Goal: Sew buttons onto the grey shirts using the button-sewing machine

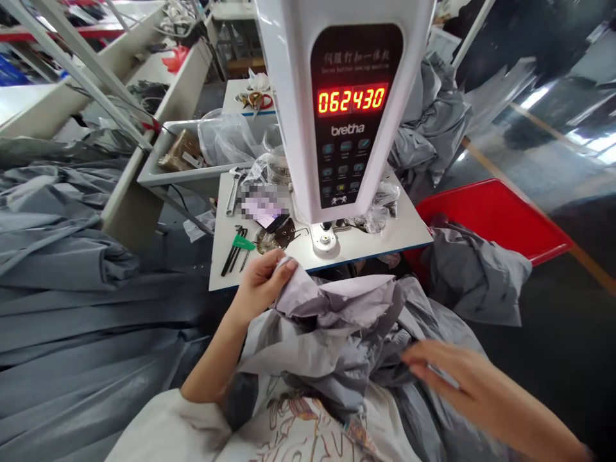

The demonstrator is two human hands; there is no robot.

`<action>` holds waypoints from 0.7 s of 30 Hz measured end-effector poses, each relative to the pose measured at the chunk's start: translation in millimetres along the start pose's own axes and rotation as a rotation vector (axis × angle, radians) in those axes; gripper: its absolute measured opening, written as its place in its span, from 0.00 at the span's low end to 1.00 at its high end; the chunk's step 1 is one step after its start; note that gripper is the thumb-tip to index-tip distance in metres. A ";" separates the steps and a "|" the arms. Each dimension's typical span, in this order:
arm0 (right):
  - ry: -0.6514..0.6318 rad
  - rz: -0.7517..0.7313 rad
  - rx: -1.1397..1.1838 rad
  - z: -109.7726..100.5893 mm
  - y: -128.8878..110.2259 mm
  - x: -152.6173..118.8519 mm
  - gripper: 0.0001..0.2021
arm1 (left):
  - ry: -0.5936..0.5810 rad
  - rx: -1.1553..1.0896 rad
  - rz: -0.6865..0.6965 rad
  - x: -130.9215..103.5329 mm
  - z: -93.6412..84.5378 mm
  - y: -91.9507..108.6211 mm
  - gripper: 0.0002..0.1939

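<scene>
Grey fabric [332, 340] lies bunched over the lap, with a paler edge raised near the table's front. My left hand [264, 282] grips that edge between thumb and fingers, just short of the table [399, 239]. My right hand [445, 366], slightly blurred, is over the fabric's right part with its fingers apart and nothing visible between them. In front of me stands a white button sewing machine [283, 83] with a lit red display; its round base plate [325, 240] is just beyond my left hand.
Hex keys [233, 253], a wrench [233, 192] and a phone [269, 212] lie on the table's left. A red bin [495, 212] with grey cloth stands at right. Grey fabric [72, 308] is piled at left, below a grey trough [192, 176].
</scene>
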State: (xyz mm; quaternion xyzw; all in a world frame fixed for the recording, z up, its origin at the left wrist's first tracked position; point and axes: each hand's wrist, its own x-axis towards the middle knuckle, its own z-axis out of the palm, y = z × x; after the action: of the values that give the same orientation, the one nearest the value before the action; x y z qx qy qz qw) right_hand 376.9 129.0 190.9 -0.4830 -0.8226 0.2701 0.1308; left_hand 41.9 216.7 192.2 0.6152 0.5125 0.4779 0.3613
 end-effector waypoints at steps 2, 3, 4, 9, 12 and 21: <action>0.152 -0.071 0.005 -6.4 -13.6 32.3 0.21 | -0.085 -0.045 -0.014 0.4 8.7 0.5 0.25; 0.225 -0.131 0.019 -2.2 -20.3 52.3 0.28 | -0.110 -0.074 -0.044 0.1 12.1 -0.7 0.23; 0.261 -0.187 0.044 5.8 -25.6 73.0 0.32 | -0.127 -0.107 -0.083 -0.4 14.6 -2.8 0.22; 0.341 -0.184 0.222 57.6 -23.4 154.4 0.25 | -0.097 -0.243 -0.229 -0.6 18.7 -24.1 0.20; 0.268 -0.186 0.340 69.5 -9.8 178.1 0.20 | -0.061 -0.253 -0.239 3.9 22.1 -37.8 0.23; 0.099 -0.246 0.692 68.7 0.8 196.2 0.14 | -0.206 -0.371 -0.297 21.3 42.6 -58.5 0.24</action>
State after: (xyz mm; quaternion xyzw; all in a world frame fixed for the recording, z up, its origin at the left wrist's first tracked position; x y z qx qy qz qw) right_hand 246.8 277.2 125.1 -0.3201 -0.7272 0.4908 0.3576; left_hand 66.4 251.9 130.2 0.5017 0.4611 0.4403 0.5846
